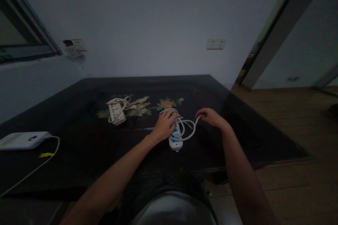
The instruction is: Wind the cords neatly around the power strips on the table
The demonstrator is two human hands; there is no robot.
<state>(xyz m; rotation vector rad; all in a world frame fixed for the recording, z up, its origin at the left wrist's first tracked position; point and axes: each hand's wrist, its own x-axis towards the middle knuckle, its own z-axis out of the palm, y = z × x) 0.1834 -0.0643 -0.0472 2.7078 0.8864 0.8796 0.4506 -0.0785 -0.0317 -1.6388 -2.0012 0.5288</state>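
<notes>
A white power strip with blue sockets (175, 144) lies lengthwise on the black table, close to its front edge. Loops of its white cord (188, 137) rest over it. My left hand (166, 123) is closed over the strip's far end and the coiled cord there, hiding that part. Off to the right, my right hand (210, 116) pinches the cord's free end just above the table; a dark bit shows at the fingertips, too small to make out.
Another white power strip (116, 111), wrapped in its own cord, lies to the left on the flower-painted table (87, 112). A white device (25, 140) with a cable and yellow tag (47, 155) sits far left. Wall sockets (216, 44) are on the wall behind.
</notes>
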